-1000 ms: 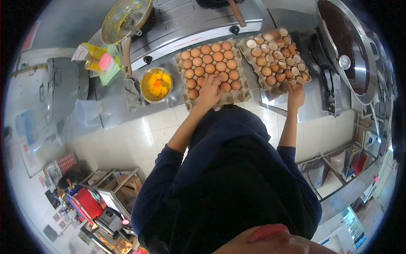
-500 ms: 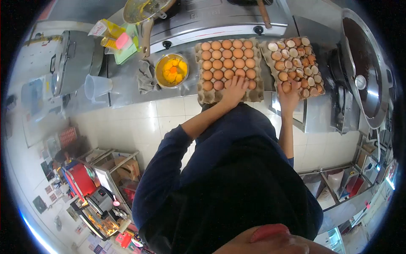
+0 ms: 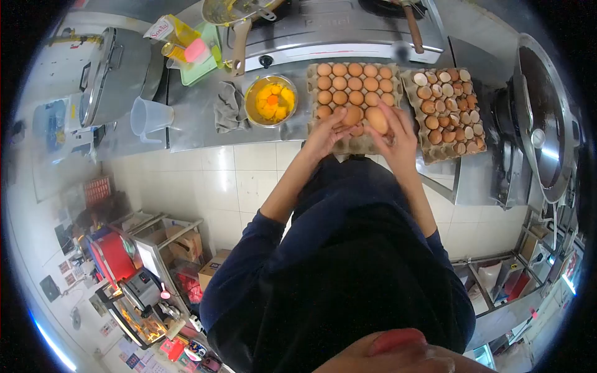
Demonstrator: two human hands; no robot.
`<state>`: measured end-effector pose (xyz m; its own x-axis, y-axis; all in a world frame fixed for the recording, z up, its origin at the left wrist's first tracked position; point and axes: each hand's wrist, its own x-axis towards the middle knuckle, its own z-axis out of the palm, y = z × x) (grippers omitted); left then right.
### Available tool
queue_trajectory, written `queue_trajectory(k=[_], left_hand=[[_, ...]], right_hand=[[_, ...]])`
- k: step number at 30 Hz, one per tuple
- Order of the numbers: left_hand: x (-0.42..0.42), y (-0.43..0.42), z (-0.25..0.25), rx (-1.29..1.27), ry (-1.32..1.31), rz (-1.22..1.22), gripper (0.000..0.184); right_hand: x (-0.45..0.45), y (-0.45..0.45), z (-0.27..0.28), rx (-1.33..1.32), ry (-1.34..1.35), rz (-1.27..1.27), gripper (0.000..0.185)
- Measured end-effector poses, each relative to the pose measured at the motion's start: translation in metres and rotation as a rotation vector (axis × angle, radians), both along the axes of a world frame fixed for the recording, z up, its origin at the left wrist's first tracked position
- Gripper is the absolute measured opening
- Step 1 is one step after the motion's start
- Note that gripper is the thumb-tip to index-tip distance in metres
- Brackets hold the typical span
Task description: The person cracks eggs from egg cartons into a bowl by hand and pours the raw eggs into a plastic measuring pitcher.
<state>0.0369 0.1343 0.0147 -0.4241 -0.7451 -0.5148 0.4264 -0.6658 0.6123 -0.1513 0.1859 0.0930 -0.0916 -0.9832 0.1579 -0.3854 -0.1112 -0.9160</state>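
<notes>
Over the front part of a carton of whole brown eggs (image 3: 355, 84), my left hand (image 3: 324, 133) has its fingers closed on an egg (image 3: 352, 115). Close beside it, my right hand (image 3: 398, 138) grips another egg (image 3: 377, 120) between thumb and fingers. The two eggs are a small distance apart. To the right lies a second carton, filled with cracked shells (image 3: 449, 112). A metal bowl (image 3: 250, 107) left of the whole eggs contains yolks and egg white. My hands hide some of the front eggs.
A grey cloth (image 3: 231, 109) and a clear plastic jug (image 3: 149, 118) are on the counter at left. Behind stands a gas stove (image 3: 329, 31) with a pan (image 3: 217, 12). A large pot (image 3: 544, 118) is at right, a green tray (image 3: 202, 68) at back left.
My right hand has moved left from the shell carton to the whole eggs and now holds an egg. My left hand has lifted an egg. The camera view has shifted.
</notes>
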Motion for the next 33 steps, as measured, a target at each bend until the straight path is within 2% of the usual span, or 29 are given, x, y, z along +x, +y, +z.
queue_trajectory(k=[2, 3, 5, 7, 9, 10, 11, 13, 15, 16, 19, 21, 23, 25, 27, 28, 29, 31, 33], left_hand=[[0.02, -0.004, 0.004, 0.059, 0.065, 0.028, 0.043], [0.03, -0.006, 0.003, 0.051, 0.063, 0.021, 0.043], [0.046, -0.008, 0.005, 0.048, 0.069, 0.02, 0.042], [0.06, -0.014, 0.014, 0.09, 0.046, 0.043, 0.044], [0.079, -0.02, 0.022, 0.074, 0.065, 0.049, 0.045], [0.088, -0.021, 0.024, 0.06, 0.082, 0.031, 0.046], [0.098, -0.022, 0.025, 0.062, 0.082, 0.043, 0.046], [0.114, -0.027, 0.027, 0.024, -0.02, 0.047, 0.047], [0.128, -0.032, 0.031, 0.002, -0.047, 0.056, 0.045], [0.136, -0.035, 0.033, -0.017, -0.076, 0.063, 0.043], [0.157, -0.039, 0.041, -0.14, -0.103, 0.033, 0.038], [0.171, -0.045, 0.036, -0.222, -0.131, -0.002, 0.038], [0.184, -0.051, 0.03, -0.304, -0.159, -0.037, 0.037], [0.196, -0.059, 0.028, -0.1, -0.068, 0.007, 0.041], [0.206, -0.066, 0.029, -0.054, -0.041, 0.028, 0.043], [0.21, -0.069, 0.029, -0.004, -0.011, 0.051, 0.045], [0.214, -0.072, 0.029, -0.004, -0.01, 0.038, 0.045], [0.221, -0.073, 0.025, -0.019, -0.031, 0.026, 0.048], [0.228, -0.079, 0.019, -0.003, -0.044, 0.01, 0.05]], right_hand=[[0.025, -0.008, -0.003, -0.483, 0.278, -0.049, 0.054], [0.036, -0.013, -0.011, -0.484, 0.277, -0.045, 0.054], [0.056, -0.023, -0.026, -0.437, 0.446, 0.077, 0.056], [0.07, -0.031, -0.022, -0.409, 0.352, 0.109, 0.055], [0.086, -0.038, -0.017, -0.384, 0.178, 0.028, 0.054], [0.095, -0.04, -0.008, -0.292, 0.074, -0.019, 0.046], [0.102, -0.044, -0.012, -0.29, 0.072, -0.007, 0.046], [0.107, -0.057, -0.035, 0.066, -0.327, 0.093, 0.038], [0.116, -0.069, -0.05, 0.071, -0.312, 0.188, 0.033], [0.124, -0.071, -0.047, 0.24, -0.291, 0.215, 0.034], [0.145, -0.077, -0.053, 0.354, -0.333, 0.256, 0.035], [0.161, -0.083, -0.057, 0.228, -0.27, 0.238, 0.036], [0.175, -0.083, -0.052, 0.217, -0.253, 0.197, 0.037], [0.195, -0.08, -0.032, 0.209, -0.239, 0.16, 0.037], [0.216, -0.077, -0.008, -0.132, 0.081, 0.051, 0.042], [0.227, -0.077, -0.006, -0.301, 0.135, 0.023, 0.046], [0.237, -0.077, -0.009, -0.3, 0.138, 0.01, 0.046], [0.252, -0.077, -0.021, -0.339, 0.321, 0.044, 0.048], [0.257, -0.08, -0.027, -0.304, 0.301, 0.018, 0.047]])
